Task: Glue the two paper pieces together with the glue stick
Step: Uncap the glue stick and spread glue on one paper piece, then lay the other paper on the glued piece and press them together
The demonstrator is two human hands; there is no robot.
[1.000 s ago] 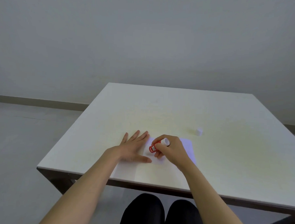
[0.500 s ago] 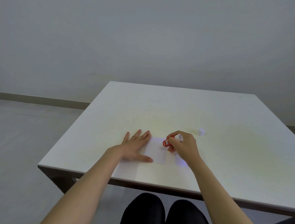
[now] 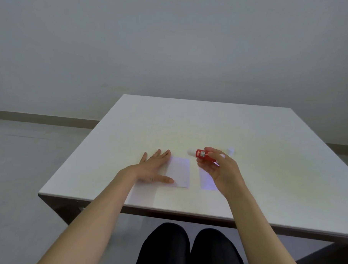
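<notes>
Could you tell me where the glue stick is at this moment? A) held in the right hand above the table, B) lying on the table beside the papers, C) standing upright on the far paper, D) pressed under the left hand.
A: the right hand holds the red glue stick up off the table, while the left hand lies flat by the paper.
</notes>
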